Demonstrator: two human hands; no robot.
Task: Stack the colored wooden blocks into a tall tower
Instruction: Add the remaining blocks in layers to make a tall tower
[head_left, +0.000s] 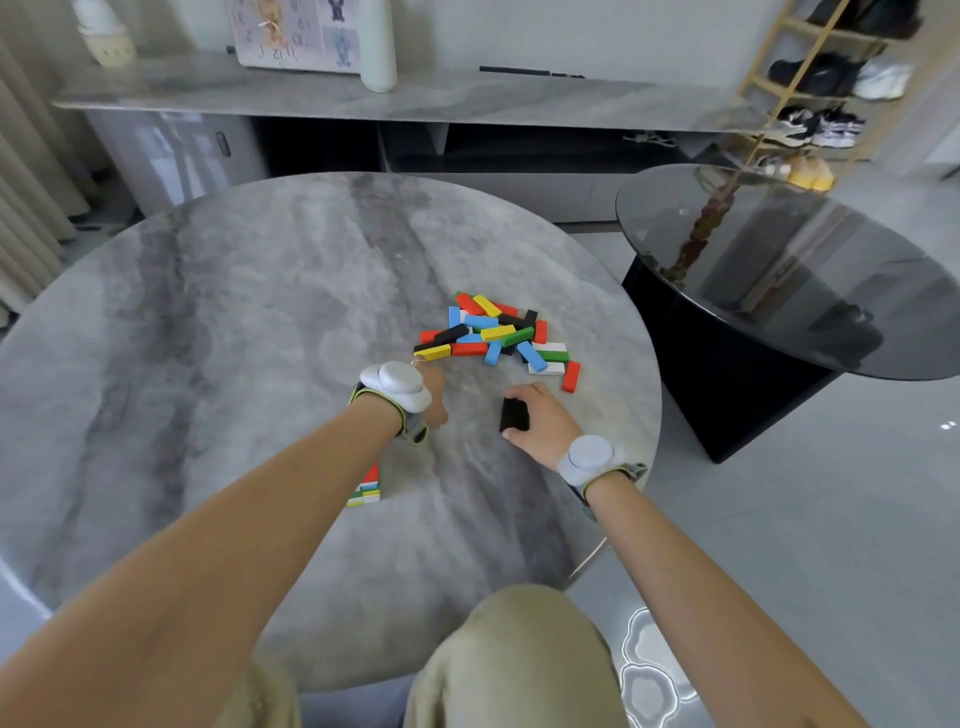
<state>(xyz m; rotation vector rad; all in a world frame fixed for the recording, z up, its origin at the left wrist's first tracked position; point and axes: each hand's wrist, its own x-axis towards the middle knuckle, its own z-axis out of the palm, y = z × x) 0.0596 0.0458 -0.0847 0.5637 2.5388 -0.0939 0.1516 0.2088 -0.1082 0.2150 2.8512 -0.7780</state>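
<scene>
A loose pile of coloured wooden blocks (493, 338), red, blue, yellow, green, black and white, lies on the round grey marble table (208, 338), past both hands. One red wooden block (570, 376) lies just beside the pile at its right edge. A short stack of coloured blocks (366, 491) stands nearer the person, partly hidden under the left forearm.

The right hand (545, 421) grips a black wooden block (514, 414), fingers curled round it, low over the table. The left hand (435, 392) hangs near the pile; its fingers are hidden, so I cannot tell its grip. Each wrist carries a pale grey band device (589, 460).

To the right stands a round dark glass side table (779, 249). Behind, a grey marble sideboard (415, 98) bears a white bottle (378, 47) and a pale picture board (291, 34) whose digits are too blurred to read. Shoes (883, 78) sit on a wooden rack.
</scene>
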